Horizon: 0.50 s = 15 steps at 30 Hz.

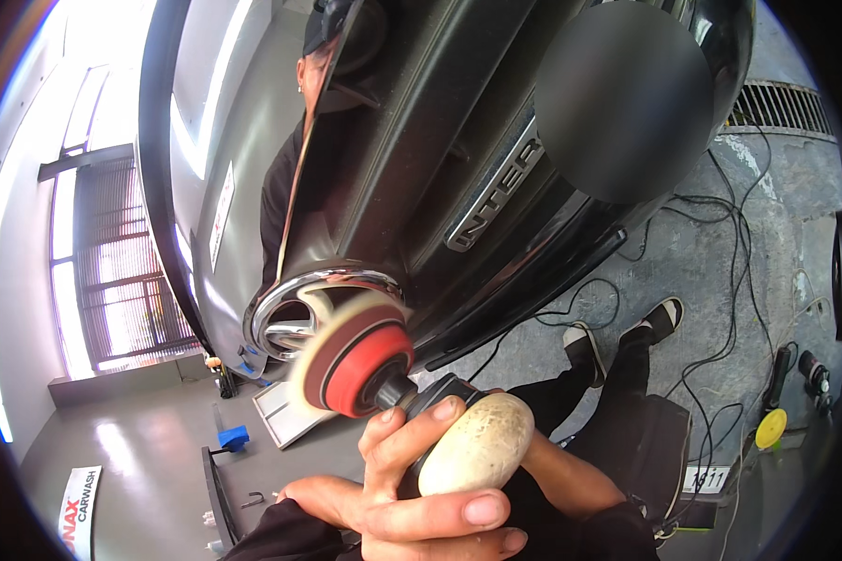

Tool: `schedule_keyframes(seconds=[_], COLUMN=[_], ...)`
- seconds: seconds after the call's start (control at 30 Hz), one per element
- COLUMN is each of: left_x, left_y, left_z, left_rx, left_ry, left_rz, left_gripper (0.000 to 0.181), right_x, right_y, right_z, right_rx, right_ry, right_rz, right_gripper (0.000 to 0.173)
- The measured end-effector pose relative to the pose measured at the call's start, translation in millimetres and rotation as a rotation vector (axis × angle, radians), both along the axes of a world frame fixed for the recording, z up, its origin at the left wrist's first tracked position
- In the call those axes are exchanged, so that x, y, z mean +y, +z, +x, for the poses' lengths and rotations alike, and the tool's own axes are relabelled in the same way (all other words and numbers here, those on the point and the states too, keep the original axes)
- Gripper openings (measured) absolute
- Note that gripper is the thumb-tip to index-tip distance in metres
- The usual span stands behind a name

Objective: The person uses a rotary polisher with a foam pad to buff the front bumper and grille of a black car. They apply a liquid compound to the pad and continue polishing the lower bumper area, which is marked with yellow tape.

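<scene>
My left hand is wrapped around the head of a rotary polisher and also holds a pale, rounded, worn pad. The polisher's red backing plate carries a foam pad, whose blurred rim lies at the round chrome emblem of a black car's front grille. Behind the pale pad, my right forearm comes in from the right; the right hand is mostly hidden by the pad and polisher. Raised metal lettering sits on the grille.
Black cables run over the concrete floor at right, near a floor grate. Also at right are a black bag or seat, a yellow disc pad and another power tool. A white framed panel stands at left.
</scene>
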<state>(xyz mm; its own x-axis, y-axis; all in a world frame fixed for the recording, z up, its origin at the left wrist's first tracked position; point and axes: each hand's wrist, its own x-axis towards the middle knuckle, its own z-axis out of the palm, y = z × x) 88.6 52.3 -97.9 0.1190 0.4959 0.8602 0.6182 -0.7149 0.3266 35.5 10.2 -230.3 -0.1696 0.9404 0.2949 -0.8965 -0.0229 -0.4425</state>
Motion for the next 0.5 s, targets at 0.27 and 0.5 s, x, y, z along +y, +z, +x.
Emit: schedule_keyframes(seconds=[0.27,0.5], left_x=[8.0,-28.1], left_y=[15.0,17.6], left_z=[-58.8,-35.3], left_rx=[0.279,0.387], left_ry=[-0.535,0.104], left_rz=[-0.221,-0.331], left_gripper=[0.024,0.017], right_x=[-15.2,-7.5], right_y=[-1.8,-15.4], right_z=[-3.7,-15.1], right_rx=[-0.072,0.080], right_ry=[-0.058,0.004], right_rz=[-0.049,-0.014], right_gripper=[0.108,0.107])
